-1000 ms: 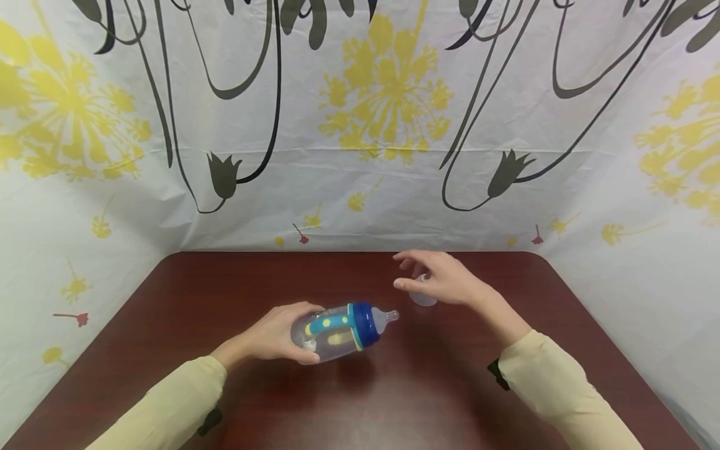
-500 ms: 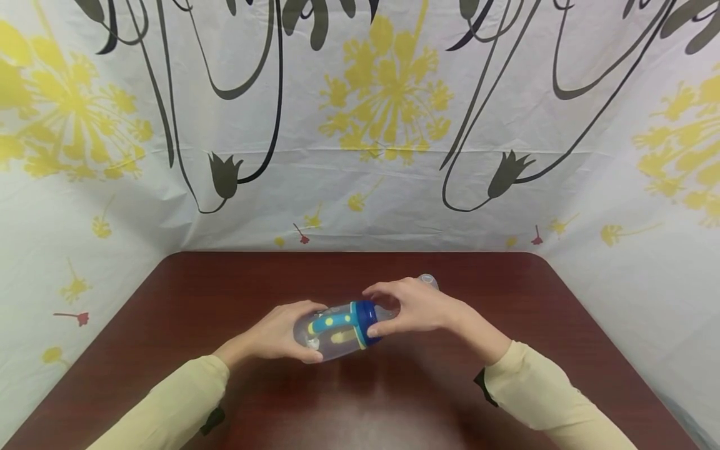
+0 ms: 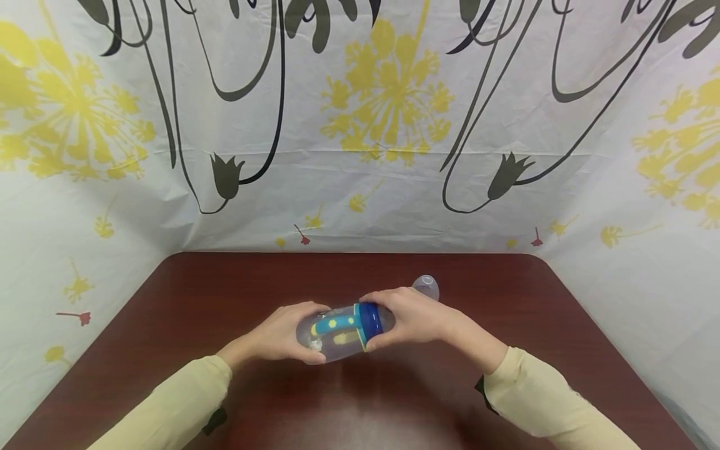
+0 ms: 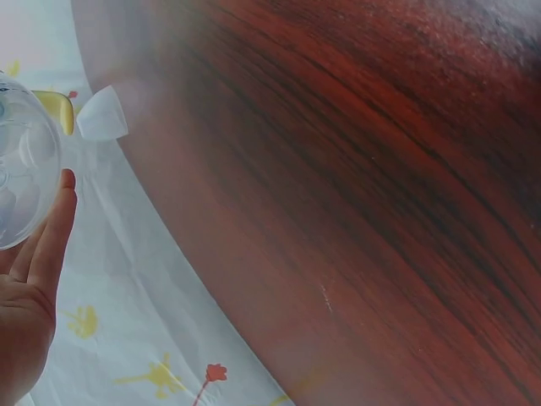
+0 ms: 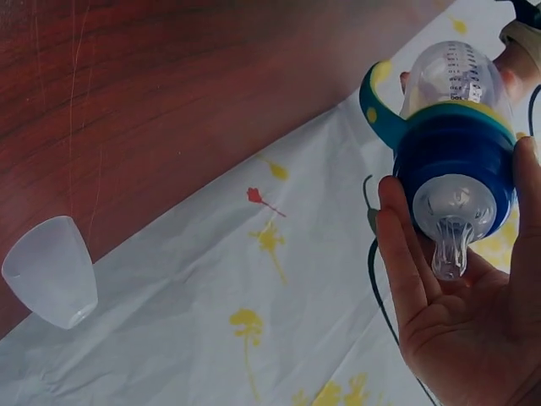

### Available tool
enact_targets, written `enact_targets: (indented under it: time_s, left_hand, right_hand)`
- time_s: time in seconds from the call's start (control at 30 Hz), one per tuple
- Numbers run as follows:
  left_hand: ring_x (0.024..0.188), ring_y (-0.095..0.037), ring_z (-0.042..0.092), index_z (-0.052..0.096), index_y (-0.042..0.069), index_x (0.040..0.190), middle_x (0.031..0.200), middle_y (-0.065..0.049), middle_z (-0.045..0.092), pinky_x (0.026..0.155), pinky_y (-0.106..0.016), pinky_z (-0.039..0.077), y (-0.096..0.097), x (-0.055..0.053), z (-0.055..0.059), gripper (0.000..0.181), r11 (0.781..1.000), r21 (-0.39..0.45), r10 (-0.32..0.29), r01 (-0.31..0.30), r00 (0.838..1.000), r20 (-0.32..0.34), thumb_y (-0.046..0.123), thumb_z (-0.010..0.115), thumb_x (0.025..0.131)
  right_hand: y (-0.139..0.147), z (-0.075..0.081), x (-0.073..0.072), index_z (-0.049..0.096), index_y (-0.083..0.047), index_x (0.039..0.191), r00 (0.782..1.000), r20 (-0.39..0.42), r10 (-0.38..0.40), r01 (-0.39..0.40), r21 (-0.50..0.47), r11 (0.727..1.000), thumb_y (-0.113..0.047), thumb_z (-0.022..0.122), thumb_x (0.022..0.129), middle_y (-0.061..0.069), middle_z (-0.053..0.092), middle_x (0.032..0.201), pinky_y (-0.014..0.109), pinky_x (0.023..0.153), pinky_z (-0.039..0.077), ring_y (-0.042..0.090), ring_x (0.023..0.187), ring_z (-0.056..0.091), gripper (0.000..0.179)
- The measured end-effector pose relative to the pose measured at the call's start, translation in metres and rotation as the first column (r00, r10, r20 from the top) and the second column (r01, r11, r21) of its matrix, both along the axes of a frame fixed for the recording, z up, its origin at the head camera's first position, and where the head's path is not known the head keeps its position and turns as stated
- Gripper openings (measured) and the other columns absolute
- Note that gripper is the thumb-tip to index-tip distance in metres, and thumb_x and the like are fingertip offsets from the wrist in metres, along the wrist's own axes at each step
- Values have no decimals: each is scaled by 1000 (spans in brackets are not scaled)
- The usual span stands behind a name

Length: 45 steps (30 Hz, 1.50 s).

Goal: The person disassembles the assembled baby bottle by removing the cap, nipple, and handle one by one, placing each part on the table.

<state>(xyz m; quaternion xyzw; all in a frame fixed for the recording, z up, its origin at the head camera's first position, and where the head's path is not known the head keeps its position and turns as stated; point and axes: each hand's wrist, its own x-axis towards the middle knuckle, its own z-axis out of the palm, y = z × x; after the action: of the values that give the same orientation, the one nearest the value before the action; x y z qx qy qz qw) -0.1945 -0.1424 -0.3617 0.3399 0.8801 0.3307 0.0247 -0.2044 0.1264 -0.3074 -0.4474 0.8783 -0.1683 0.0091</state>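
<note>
A clear baby bottle [image 3: 332,337] with a dark blue collar [image 3: 371,322] and teal handles with yellow dots lies sideways between my hands, above the table. My left hand [image 3: 278,334] grips its base end, thumb below and fingers above. Around the blue collar curl the fingers and thumb of my right hand [image 3: 413,317]. The clear teat [image 5: 454,216] points toward the right palm in the right wrist view; the head view mostly hides it. In the left wrist view, the bottle's rounded base [image 4: 30,169] shows beside the left fingers.
A translucent bottle cap [image 3: 426,286] stands on the dark red wooden table [image 3: 253,281], just behind my right hand. A white cloth [image 3: 360,200] printed with flowers hangs around the table's far and side edges.
My right hand has come from beside the cap, leftward and toward me, onto the bottle's blue collar. The left hand and bottle have shifted only slightly right. The cap stays standing.
</note>
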Motion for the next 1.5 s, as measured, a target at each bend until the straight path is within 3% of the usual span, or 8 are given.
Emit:
enact_targets:
  time_s: [0.33,0.53,0.73,0.93,1.07,1.27,1.5]
  left_hand:
    - [81,-7,50,49,19,119,94,13,51,63,-24,44,2,2,3,67,999,-9,-30,30,1000,0,48,73,63]
    - [80,-7,50,49,17,119,92,13,51,62,-24,45,2,2,3,67,999,3,-44,44,999,-2,46,72,63]
    - [80,-7,50,49,16,119,94,12,51,62,-24,45,2,2,2,67,998,9,-58,58,998,-21,46,72,64]
    - [83,-9,49,48,16,120,98,10,51,64,-25,45,3,2,4,68,998,29,-47,48,999,-26,46,72,64]
    - [84,-9,49,48,16,120,99,10,51,65,-25,44,4,2,6,69,999,35,-31,32,999,-30,47,73,64]
    - [84,-8,49,48,16,120,98,11,51,65,-25,45,6,1,6,69,999,40,-27,29,999,-33,47,73,63]
    - [83,-8,49,48,16,120,98,11,51,64,-25,45,9,2,6,68,999,40,-35,36,999,-27,47,72,64]
  right_hand:
    - [1,-1,7,50,-9,121,1000,-11,25,-25,-4,1000,-60,61,69,-5,57,101,20,68,44,4,82,51,74]
    - [1,-3,10,50,-7,122,993,-114,41,-40,5,999,-59,61,69,-1,57,106,23,71,45,6,85,53,75]
    - [3,-6,12,49,-9,123,976,-213,40,-40,8,999,-67,53,69,1,56,111,26,74,45,9,91,54,80]
    - [9,-2,9,45,-16,128,989,-145,-40,35,-39,999,-68,57,65,-3,53,117,24,77,43,5,97,50,83]
    - [12,5,7,49,-15,124,992,-92,-87,83,-48,995,-69,55,66,-6,56,111,23,74,43,1,90,51,80]
    - [13,5,5,53,-11,119,997,-11,-73,72,-32,997,-66,57,67,-9,59,96,20,64,43,1,76,51,76]
    - [13,6,7,52,-8,120,999,18,-39,39,-36,999,-63,59,69,-6,58,97,21,64,44,2,77,52,76]
